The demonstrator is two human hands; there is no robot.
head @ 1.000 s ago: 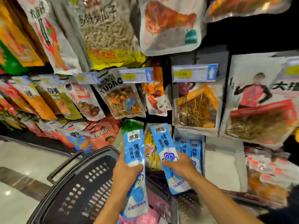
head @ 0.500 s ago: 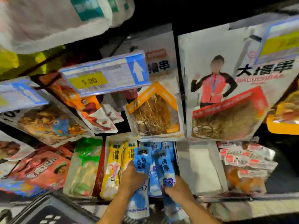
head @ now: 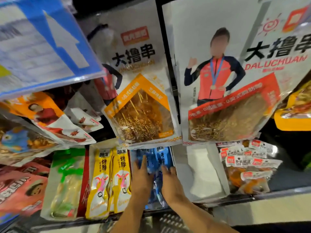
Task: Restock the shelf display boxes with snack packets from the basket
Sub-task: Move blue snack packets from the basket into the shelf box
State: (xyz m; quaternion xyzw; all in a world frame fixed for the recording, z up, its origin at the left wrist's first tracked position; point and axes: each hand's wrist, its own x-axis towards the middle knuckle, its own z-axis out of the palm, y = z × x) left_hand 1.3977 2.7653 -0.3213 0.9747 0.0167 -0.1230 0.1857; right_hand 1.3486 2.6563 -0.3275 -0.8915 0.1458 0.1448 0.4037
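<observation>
Blue packets [head: 162,157] stand upright at lower centre of the frame, on the shelf [head: 277,193], between the yellow packets [head: 109,179] to their left and a white box [head: 203,175] to their right. Both hands lie on them. The left hand [head: 143,179] is flat with fingers straight, and the right hand [head: 170,180] beside it is also stretched out (its tips are blurred); neither grips anything. Pressing flat like this probably seats the packets back into their row, level with the yellow ones. Basket [head: 170,221] mesh shows at the bottom edge, below the wrists
</observation>
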